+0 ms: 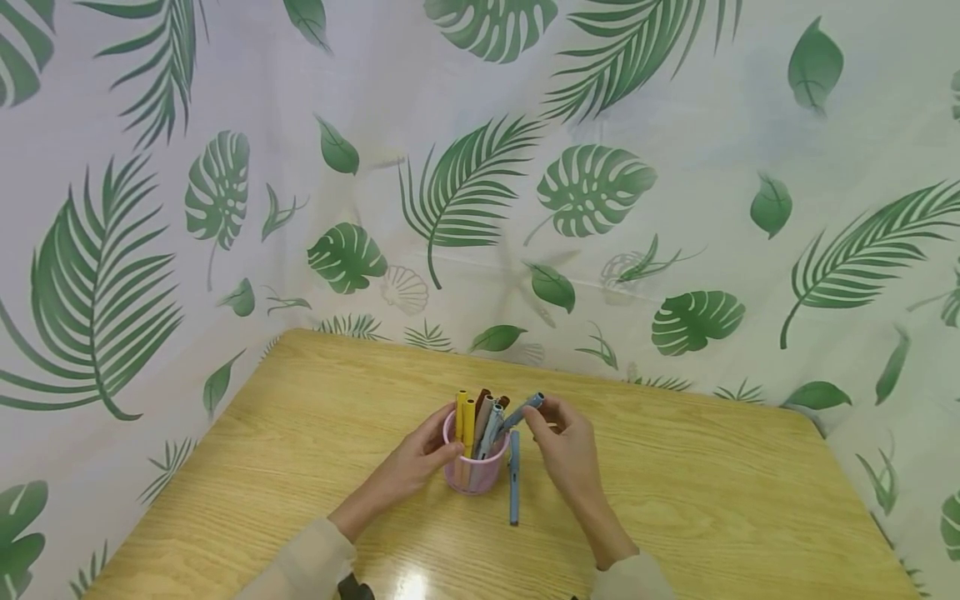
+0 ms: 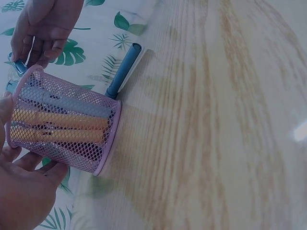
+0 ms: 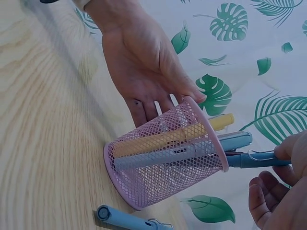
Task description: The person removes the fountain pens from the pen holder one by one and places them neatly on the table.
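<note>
at the lower centre of the frame, your left hand (image 1: 422, 457) grips the pink mesh cup (image 1: 489, 473), seemingly to steady it, while your right hand (image 1: 570, 446) pinches a blue pen (image 1: 519, 413) slanting past its rim. a second blue pen (image 1: 513, 492) lies just beside.

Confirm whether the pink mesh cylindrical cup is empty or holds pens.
Not empty: slim yellow pens and a slim pale-blue pen stand in the cup, barrels showing through the mesh in both wrist views.
</note>
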The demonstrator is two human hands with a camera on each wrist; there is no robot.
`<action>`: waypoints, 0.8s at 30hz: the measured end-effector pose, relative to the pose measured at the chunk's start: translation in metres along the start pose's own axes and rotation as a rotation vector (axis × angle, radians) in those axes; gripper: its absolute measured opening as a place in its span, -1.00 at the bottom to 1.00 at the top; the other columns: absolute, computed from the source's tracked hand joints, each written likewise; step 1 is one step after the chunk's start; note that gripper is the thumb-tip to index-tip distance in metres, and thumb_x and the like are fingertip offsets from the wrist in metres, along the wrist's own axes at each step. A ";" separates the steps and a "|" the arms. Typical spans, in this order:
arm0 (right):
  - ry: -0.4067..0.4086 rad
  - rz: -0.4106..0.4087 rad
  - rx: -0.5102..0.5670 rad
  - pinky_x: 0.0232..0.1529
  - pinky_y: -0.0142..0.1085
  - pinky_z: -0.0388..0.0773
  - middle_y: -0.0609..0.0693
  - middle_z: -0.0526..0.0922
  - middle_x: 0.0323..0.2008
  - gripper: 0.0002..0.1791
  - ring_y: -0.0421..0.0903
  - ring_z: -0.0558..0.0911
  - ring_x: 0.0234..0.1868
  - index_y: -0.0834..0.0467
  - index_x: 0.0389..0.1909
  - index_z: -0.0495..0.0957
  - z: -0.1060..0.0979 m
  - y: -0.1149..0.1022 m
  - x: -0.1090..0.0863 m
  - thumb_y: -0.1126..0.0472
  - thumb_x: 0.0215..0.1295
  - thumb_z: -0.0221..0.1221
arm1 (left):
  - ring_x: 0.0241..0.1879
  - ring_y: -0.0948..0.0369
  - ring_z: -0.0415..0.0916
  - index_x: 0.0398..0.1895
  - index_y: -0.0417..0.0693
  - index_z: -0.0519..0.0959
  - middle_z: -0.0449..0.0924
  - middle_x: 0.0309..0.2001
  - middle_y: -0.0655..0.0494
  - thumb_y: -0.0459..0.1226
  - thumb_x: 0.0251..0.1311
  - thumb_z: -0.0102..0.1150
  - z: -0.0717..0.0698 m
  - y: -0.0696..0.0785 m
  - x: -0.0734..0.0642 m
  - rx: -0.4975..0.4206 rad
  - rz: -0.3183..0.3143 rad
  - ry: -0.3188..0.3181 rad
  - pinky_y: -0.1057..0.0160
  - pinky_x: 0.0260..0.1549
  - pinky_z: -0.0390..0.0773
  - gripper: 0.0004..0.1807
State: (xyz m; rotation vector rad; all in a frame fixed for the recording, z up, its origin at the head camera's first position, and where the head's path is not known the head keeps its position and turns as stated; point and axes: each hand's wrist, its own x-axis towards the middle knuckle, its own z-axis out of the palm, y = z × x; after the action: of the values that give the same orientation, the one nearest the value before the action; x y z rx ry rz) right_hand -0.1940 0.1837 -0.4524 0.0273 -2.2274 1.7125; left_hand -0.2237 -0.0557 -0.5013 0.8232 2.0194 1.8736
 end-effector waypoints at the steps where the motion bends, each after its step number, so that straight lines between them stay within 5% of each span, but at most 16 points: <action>1: 0.000 0.003 0.000 -0.24 -0.44 0.64 0.14 0.72 -0.20 -0.88 -0.09 0.67 -0.23 0.28 -0.11 0.68 -0.001 0.000 0.000 0.31 0.43 0.28 | 0.54 -0.22 0.05 0.65 -0.27 -0.07 -0.02 0.59 -0.35 -0.30 0.60 -0.01 0.000 0.000 0.000 -0.001 0.001 -0.002 -0.07 0.48 0.16 -0.28; 12: 0.015 0.028 0.035 -0.17 -0.28 0.71 0.25 0.70 -0.15 -0.82 -0.18 0.68 -0.22 0.34 -0.08 0.65 -0.015 -0.004 -0.004 0.29 0.46 0.27 | 0.54 -0.21 0.06 0.65 -0.26 -0.07 0.00 0.59 -0.34 -0.30 0.60 0.00 0.000 0.000 0.000 -0.002 -0.002 0.000 -0.07 0.49 0.15 -0.28; 24: 0.010 0.112 0.045 -0.18 -0.36 0.67 0.20 0.68 -0.15 -0.74 -0.17 0.66 -0.19 0.34 -0.03 0.63 -0.030 -0.005 -0.007 0.20 0.51 0.23 | 0.52 -0.24 0.08 0.65 -0.29 -0.07 0.01 0.57 -0.38 -0.29 0.60 0.00 0.000 -0.001 0.000 0.007 0.000 0.008 -0.03 0.47 0.19 -0.27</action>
State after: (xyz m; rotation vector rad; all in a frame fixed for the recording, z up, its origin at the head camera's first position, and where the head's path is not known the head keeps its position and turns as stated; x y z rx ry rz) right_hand -0.1788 0.2098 -0.4432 -0.0974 -2.2210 1.8161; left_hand -0.2240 -0.0556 -0.5025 0.8191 2.0322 1.8741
